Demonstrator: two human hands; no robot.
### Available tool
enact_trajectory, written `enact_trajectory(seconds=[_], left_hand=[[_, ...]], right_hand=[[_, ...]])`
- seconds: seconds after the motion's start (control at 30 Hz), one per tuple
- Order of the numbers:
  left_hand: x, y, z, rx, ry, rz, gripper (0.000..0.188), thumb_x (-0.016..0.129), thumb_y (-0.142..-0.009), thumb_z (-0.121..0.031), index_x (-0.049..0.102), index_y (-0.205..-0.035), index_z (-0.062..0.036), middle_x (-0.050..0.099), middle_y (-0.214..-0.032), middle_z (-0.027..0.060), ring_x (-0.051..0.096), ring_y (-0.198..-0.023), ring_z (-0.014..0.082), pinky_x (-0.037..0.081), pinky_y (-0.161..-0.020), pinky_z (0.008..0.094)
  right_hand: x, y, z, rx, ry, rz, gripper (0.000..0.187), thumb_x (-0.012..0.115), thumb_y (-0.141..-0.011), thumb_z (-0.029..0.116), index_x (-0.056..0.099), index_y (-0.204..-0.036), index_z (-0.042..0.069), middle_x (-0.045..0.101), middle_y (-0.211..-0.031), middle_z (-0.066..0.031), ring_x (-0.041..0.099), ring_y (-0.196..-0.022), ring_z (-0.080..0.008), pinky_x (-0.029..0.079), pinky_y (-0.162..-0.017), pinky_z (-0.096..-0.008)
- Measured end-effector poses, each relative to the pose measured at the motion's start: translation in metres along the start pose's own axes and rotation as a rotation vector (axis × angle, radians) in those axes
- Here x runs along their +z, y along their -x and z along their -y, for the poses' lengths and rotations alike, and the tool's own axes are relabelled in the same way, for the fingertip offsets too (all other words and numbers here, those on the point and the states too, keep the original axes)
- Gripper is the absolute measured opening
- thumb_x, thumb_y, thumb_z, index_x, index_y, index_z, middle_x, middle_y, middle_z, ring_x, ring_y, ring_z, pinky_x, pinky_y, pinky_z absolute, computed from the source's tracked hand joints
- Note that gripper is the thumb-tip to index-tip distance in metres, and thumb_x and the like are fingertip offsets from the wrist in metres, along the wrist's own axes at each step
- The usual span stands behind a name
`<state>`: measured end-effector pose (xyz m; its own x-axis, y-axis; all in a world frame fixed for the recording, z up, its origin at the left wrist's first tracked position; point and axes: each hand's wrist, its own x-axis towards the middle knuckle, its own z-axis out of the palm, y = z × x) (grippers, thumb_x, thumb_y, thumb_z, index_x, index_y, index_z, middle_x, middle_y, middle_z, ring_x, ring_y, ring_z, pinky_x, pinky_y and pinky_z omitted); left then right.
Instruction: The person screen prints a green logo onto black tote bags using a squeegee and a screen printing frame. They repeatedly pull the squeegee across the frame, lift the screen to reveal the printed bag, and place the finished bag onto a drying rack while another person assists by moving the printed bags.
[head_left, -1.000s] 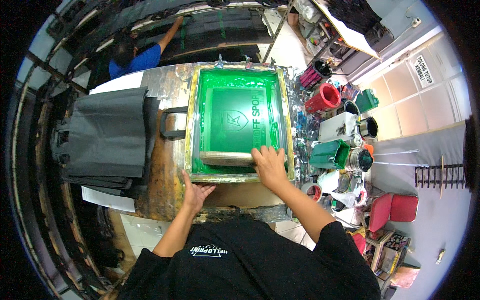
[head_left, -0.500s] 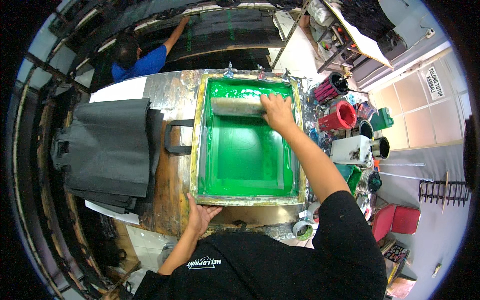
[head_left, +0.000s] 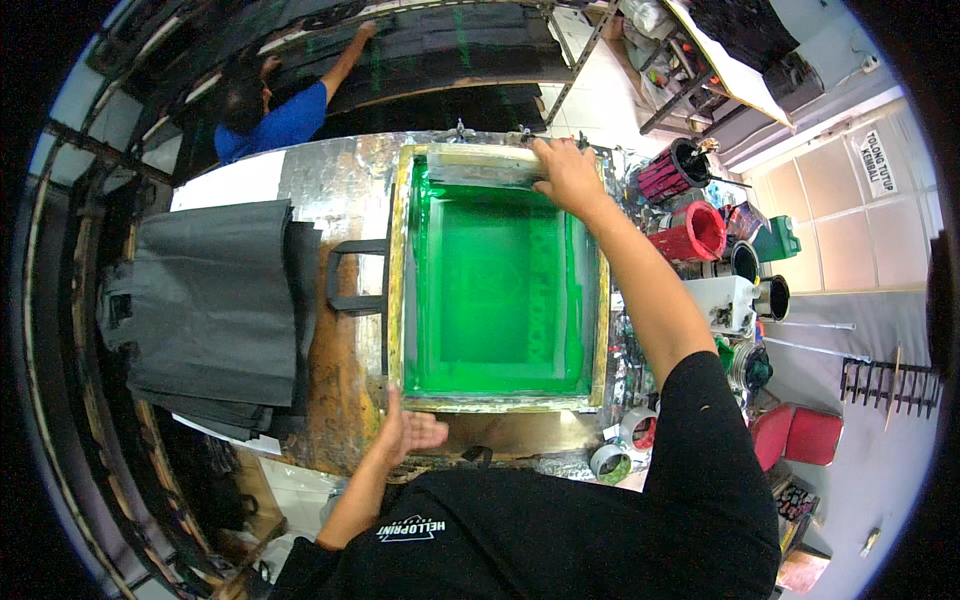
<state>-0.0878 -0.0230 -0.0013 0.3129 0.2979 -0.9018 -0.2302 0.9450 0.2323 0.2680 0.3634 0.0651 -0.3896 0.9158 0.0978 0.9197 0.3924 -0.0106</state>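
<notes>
While our right hand (head_left: 566,172) grips the squeegee (head_left: 484,166) at the green-inked screen frame's (head_left: 400,300) far end, our left hand (head_left: 408,432) presses spread against its near edge; red bucket (head_left: 690,232) stands beside.

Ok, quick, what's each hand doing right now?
Left hand: open, pressing on the near edge of the green screen frame, holding nothing.
Right hand: closed on the squeegee at the frame's far end.

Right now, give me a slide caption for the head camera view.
Right hand holds a squeegee at the far end of a green printing screen; left hand steadies its near frame edge.
</notes>
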Motion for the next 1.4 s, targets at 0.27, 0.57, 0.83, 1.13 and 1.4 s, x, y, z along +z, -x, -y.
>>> enact_trajectory(seconds=[0.27, 0.57, 0.83, 1.13, 1.4], left_hand=[[0.067, 0.021, -0.158, 0.947, -1.181, -0.47, 0.051, 0.077, -0.094, -0.051, 0.072, -0.104, -0.0021, 0.068, -0.081, 0.0102, 0.066, -0.076, 0.025, 0.054, -0.069, 0.0428], [0.147, -0.075, -0.316, 1.809, -1.582, -0.824, 0.063, 0.075, -0.091, -0.054, 0.065, -0.125, -0.0027, 0.061, -0.118, 0.0161, 0.056, -0.114, 0.0358, 0.043, -0.099, 0.0476], [0.135, -0.133, -0.334, 1.793, -1.678, -0.885, 0.047, 0.074, -0.089, -0.054, 0.059, -0.09, -0.0095, 0.059, -0.089, 0.009, 0.059, -0.087, 0.03, 0.05, -0.077, 0.0434], [0.113, -0.086, -0.22, 1.696, -1.689, -0.808, 0.047, 0.081, -0.082, -0.05, 0.058, -0.085, -0.0093, 0.058, -0.086, 0.0102, 0.06, -0.084, 0.0303, 0.051, -0.075, 0.0431], [0.085, -0.04, -0.083, 1.592, -1.695, -0.747, 0.049, 0.083, -0.079, -0.05, 0.057, -0.088, -0.0089, 0.055, -0.089, 0.01, 0.056, -0.084, 0.0303, 0.047, -0.075, 0.0431]], right_hand=[[0.013, 0.028, 0.023, 0.061, 0.123, -0.175, 0.051, 0.076, -0.084, 0.016, 0.061, -0.132, 0.02, 0.064, -0.114, -0.0062, 0.062, -0.111, -0.0276, 0.044, -0.091, -0.052], [0.046, 0.028, 0.025, 0.028, 0.119, -0.249, 0.022, 0.063, -0.091, 0.014, 0.063, -0.113, 0.02, 0.063, -0.104, -0.0047, 0.062, -0.104, -0.0257, 0.044, -0.084, -0.0493], [0.045, 0.032, 0.027, -0.022, 0.164, -0.271, 0.024, 0.065, -0.089, 0.012, 0.062, -0.112, 0.019, 0.063, -0.098, -0.0045, 0.063, -0.094, -0.0258, 0.045, -0.078, -0.0442], [0.035, 0.136, 0.077, -0.028, 0.118, -0.185, 0.025, 0.064, -0.09, 0.015, 0.064, -0.114, 0.022, 0.061, -0.094, -0.0037, 0.061, -0.088, -0.0244, 0.043, -0.074, -0.0428], [0.014, 0.264, 0.142, -0.035, 0.074, -0.171, 0.018, 0.065, -0.088, 0.015, 0.062, -0.105, 0.021, 0.055, -0.087, -0.0024, 0.058, -0.084, -0.0229, 0.042, -0.071, -0.0419]])
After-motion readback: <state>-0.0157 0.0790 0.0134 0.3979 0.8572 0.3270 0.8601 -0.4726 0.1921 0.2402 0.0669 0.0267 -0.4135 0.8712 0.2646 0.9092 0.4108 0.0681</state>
